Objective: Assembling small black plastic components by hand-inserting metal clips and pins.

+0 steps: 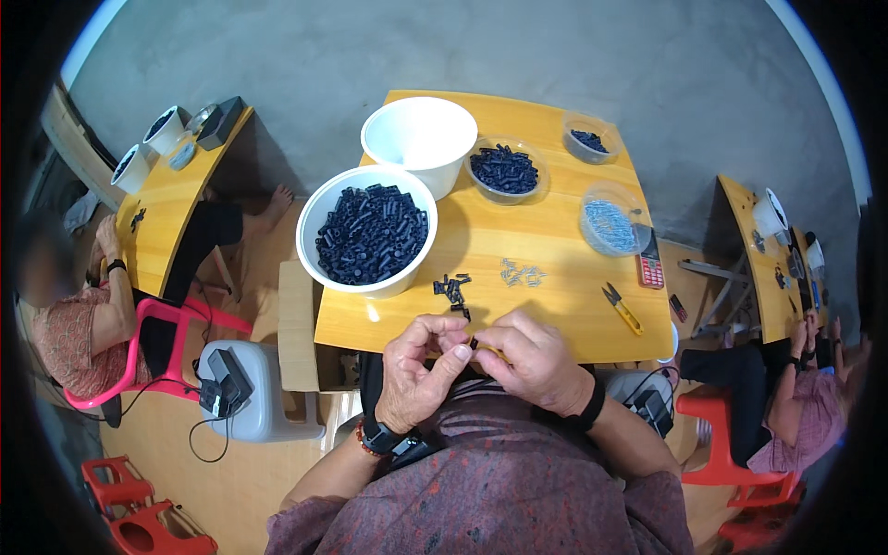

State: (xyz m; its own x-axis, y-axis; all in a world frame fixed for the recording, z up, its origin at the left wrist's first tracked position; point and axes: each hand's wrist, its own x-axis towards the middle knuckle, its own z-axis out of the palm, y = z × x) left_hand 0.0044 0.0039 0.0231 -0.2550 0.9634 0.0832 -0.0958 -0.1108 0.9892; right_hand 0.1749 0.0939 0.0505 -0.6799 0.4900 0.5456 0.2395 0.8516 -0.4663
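The right hand (pixel 538 363) has its grip pinched on one small dark piece (pixel 474 343), thumb and fingertips together, just over the near edge of the bench (pixel 527 231). The left hand (pixel 416 370) is drawn in close on the piece's left side, thumb and forefinger curled toward it; whether its grip also clasps the piece, I cannot tell.

Just beyond the left fingertips lies one loose cluster of dark pieces (pixel 450 289), too overlapped to count exactly. Right of it, and apart, lies one scatter of small pale pieces (pixel 523 273), likewise too crowded to count. One pair of yellow-handled snips (pixel 626 314) rests farther right, near the bench's near edge, with one red phone (pixel 650 268) beyond it.

Two white buckets stand at the left: the near bucket (pixel 372 289) holds a heap of dark pieces, while the far bucket (pixel 418 134) shows a pale inside. Three clear bowls stand to their right: the middle bowl (pixel 509 197) and the far bowl (pixel 585 122) hold dark pieces; the right-hand bowl (pixel 612 251), beside the phone, holds thin light-blue pieces.
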